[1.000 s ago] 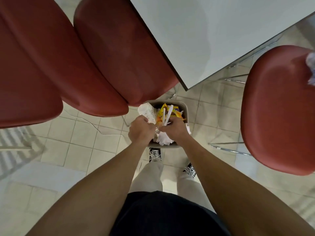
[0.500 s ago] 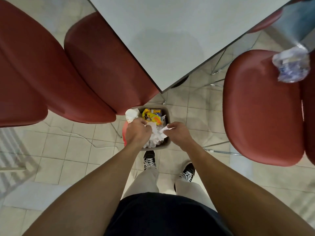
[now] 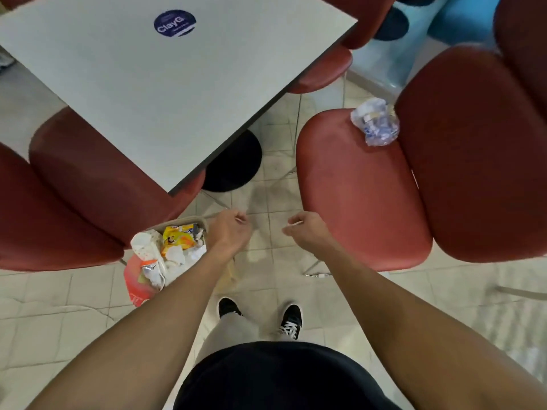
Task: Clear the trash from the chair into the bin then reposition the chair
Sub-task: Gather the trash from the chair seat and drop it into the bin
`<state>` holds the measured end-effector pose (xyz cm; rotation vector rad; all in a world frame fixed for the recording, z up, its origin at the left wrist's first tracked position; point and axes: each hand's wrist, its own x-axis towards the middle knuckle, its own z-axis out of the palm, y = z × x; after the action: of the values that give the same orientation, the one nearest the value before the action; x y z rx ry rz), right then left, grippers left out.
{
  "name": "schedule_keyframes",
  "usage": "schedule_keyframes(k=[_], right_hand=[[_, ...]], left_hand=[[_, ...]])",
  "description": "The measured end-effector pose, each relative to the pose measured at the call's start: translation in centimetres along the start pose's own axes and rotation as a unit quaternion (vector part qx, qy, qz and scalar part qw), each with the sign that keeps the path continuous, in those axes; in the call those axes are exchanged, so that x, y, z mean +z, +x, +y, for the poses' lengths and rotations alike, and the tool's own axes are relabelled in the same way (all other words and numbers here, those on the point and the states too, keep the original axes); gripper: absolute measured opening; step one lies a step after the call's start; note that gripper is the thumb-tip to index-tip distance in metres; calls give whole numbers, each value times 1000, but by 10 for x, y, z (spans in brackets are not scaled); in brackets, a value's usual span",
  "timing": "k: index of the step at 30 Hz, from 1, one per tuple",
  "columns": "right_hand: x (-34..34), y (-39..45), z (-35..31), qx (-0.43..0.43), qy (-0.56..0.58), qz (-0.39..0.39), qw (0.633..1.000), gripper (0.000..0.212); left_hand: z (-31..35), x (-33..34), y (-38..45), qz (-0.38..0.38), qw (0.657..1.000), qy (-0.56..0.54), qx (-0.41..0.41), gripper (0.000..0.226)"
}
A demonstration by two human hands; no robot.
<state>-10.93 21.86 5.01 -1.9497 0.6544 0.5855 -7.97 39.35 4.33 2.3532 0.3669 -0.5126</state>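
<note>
So there's one crumpled clear plastic wrapper (image 3: 375, 121) sitting at the far end of the red chair's seat (image 3: 358, 190), right up against the backrest (image 3: 479, 155); the seat's long axis runs away from the person. The bin (image 3: 170, 250) is on the floor down left, stuffed with wrappers. Left hand (image 3: 229, 232) and right hand (image 3: 306, 229) hover between bin and chair, each grip loosely curled, holding nothing. Grey bench (image 3: 165, 93) up top.
</note>
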Motion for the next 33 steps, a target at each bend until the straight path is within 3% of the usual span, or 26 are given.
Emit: schedule_keyframes(k=[8, 15, 20, 33], right_hand=[[-85, 5, 9, 0, 33, 111, 993, 22], [-152, 27, 11, 3, 78, 178, 981, 40], [-201, 63, 13, 20, 89, 195, 977, 47], [-331, 238, 12, 28, 93, 176, 980, 60]], left_hand=[[83, 19, 11, -55, 990, 37, 120, 15], [170, 47, 36, -89, 973, 64, 203, 8], [224, 84, 64, -111, 969, 64, 213, 13], [362, 194, 195, -82, 979, 71, 174, 29]])
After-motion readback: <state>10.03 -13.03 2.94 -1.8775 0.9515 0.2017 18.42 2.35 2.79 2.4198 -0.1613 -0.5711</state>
